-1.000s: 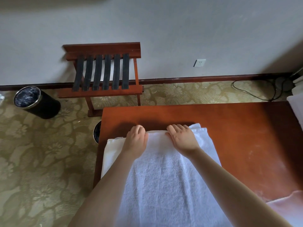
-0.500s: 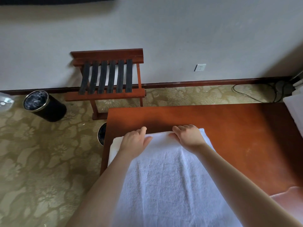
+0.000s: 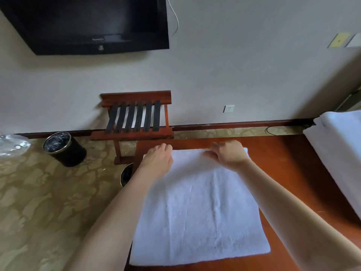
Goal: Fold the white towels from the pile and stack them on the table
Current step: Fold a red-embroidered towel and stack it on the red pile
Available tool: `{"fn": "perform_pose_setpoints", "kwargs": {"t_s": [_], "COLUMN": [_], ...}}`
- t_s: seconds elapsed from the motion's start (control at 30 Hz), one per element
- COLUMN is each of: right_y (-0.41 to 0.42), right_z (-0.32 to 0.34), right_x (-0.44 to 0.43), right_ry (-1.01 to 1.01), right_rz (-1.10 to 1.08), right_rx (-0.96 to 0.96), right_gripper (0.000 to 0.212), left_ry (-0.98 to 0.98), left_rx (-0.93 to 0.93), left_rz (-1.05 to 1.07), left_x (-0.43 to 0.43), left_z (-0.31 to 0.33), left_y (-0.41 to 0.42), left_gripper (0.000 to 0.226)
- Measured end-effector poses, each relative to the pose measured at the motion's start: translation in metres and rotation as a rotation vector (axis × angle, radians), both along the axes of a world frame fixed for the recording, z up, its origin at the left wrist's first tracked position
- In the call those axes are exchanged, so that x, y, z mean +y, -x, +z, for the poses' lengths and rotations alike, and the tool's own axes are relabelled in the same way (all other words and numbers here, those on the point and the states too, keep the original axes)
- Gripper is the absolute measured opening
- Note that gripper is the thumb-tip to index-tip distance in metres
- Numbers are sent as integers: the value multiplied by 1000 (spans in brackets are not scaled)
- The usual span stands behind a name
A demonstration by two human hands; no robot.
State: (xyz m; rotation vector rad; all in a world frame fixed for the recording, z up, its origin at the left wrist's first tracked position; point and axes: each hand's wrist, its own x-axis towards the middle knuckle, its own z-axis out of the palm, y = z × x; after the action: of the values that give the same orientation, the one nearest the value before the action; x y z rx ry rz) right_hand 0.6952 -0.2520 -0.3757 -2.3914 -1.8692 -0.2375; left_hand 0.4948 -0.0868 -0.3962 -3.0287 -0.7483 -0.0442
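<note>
Towel: white terry towel (image 3: 195, 208) lies flat on the red-brown wooden table (image 3: 283, 173), dead centre.
Left hand (image 3: 158, 158): at the towel's eleven o'clock corner, fingers curled onto the edge.
Right hand (image 3: 230, 154): at the one o'clock edge, blurred, so I can't tell its grip.

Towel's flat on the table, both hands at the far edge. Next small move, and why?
Probably pinch the far edge and draw it back over the near edge, halving the white towel. It lies flat on the wooden table, and the left hand and right hand both sit at that far edge; blur hides any grip.
</note>
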Motion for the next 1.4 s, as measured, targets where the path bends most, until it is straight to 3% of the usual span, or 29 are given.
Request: {"fn": "perform_pose_setpoints", "kwargs": {"t_s": [0.1, 0.33, 0.47, 0.7, 1.03, 1.27, 1.4], "right_y": [-5, -10, -13, -12, 9, 32, 52], "right_z": [49, 134, 158, 155, 117, 98, 98], "right_x": [-1, -13, -18, -34, -46, -59, -78], "right_ry": [-219, -412, -469, -530, -427, -398, -389], "right_rz": [25, 7, 40, 82, 47, -159, -208], "right_rx": [-92, -217, -289, -294, -135, 66, 168], "right_gripper": [36, 45, 41, 39, 44, 46, 40], "left_ry": [-80, -294, -394, -442, -290, 16, 98], "left_rx": [-102, -210, -228, -371, -340, -417, -420], "left_rz": [-36, -54, -113, -170, -110, 91, 151], "left_x": [6, 5, 3, -10, -21, -49, -68], "left_z": [50, 141, 164, 183, 149, 123, 122], "left_y": [-7, -17, -12, 6, 21, 37, 52], "left_gripper": [16, 32, 53, 42, 42, 49, 47]}}
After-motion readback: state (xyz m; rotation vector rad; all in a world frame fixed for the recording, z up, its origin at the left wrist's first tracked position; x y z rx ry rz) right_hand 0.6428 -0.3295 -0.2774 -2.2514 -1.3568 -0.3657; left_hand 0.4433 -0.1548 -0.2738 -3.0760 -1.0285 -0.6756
